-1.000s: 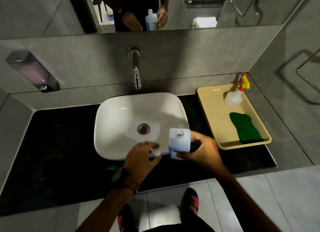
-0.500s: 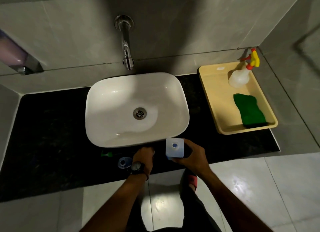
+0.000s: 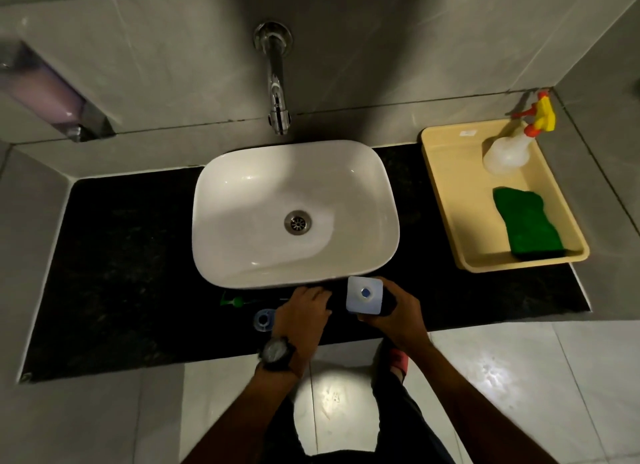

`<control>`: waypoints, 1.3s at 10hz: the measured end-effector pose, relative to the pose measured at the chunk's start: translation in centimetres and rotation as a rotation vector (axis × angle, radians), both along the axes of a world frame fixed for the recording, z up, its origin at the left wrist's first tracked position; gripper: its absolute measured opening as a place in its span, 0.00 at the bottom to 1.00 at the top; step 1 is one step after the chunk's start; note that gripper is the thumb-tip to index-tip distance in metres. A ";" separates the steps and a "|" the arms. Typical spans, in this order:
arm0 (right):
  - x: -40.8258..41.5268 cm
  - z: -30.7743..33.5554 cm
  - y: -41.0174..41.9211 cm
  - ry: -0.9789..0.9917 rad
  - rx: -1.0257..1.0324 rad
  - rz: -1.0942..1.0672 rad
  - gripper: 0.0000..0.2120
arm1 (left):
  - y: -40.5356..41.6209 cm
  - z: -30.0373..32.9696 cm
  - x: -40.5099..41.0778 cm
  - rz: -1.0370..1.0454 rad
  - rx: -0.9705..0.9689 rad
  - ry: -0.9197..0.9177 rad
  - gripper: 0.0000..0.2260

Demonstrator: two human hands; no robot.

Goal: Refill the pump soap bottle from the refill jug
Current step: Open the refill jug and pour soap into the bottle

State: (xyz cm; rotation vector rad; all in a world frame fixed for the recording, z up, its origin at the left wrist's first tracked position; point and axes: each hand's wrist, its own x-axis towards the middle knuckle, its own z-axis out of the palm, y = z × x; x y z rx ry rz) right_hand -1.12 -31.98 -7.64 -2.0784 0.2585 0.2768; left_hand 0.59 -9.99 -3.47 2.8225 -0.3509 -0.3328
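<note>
White jug (image 3: pixel 364 295): upright, mouth up, gripped by right hand (image 3: pixel 398 313)
Left hand (image 3: pixel 303 313): just left, fingers spread flat on counter (image 3: pixel 138 256)

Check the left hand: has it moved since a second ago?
Yes. The left hand was over the front rim of the basin; it has pulled back toward the person and now rests over the dark counter.

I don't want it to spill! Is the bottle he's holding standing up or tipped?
Standing up. The white bottle shows its flat top and open round mouth to the camera, held by the right hand.
</note>
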 end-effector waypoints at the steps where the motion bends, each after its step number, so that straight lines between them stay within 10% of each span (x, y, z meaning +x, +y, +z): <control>1: 0.3 -0.2 -0.5 0.024 0.001 0.045 0.39 | 4.5 0.7 -2.7 0.105 -0.189 -0.276 0.20; 4: 0.8 -1.2 -0.3 0.023 -0.083 0.095 0.37 | 10.7 -2.9 -4.6 0.496 -0.456 0.268 0.32; 8: 0.2 5.2 1.1 -0.155 -0.054 0.102 0.37 | 10.0 3.3 -2.3 0.587 -0.674 0.085 0.26; 9: 0.2 11.0 1.5 -0.960 0.412 0.549 0.32 | 9.5 8.6 -0.4 0.495 -0.802 -0.081 0.26; 10: 3.5 15.1 0.7 -0.432 -0.233 0.177 0.30 | 8.6 14.1 2.7 0.388 -0.922 -0.147 0.25; 13: 9.7 34.1 1.6 -0.799 -0.411 0.149 0.36 | 6.4 25.2 8.4 0.028 -0.991 -0.284 0.21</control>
